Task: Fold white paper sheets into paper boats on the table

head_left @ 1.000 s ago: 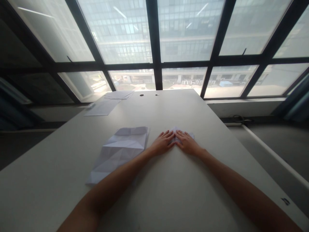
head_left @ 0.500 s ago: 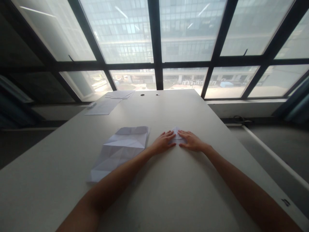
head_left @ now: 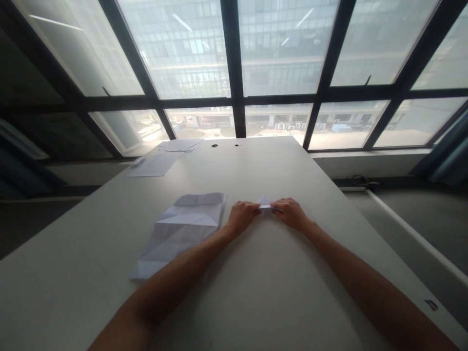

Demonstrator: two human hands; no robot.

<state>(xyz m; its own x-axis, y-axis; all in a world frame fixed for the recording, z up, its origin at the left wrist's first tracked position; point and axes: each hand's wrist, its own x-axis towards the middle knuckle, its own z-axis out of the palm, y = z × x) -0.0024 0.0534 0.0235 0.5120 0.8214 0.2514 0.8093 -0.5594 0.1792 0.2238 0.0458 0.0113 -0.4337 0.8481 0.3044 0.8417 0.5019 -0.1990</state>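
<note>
Between my two hands is a small folded piece of white paper (head_left: pixel 265 205), with a pointed top and a raised lower edge. My left hand (head_left: pixel 244 214) is closed on the paper's left end, its fingers curled in. On the right end, my right hand (head_left: pixel 288 211) pinches the same paper, thumb low and fingers over the top. Much of the paper is hidden behind the fingers. Left of my left forearm lies a creased white sheet (head_left: pixel 188 219), apparently on top of other sheets and partly covered by the arm.
The white table (head_left: pixel 234 302) reaches toward the windows. Flat paper sheets (head_left: pixel 155 163) lie at its far left, with a small clear object (head_left: pixel 138 162) by their edge. Two small holes are near the far edge. A small dark mark (head_left: pixel 431 304) is at the right edge.
My fingers have gone from lying spread flat on the paper to curling and gripping its ends. The paper's lower part is now lifted and folded upward.
</note>
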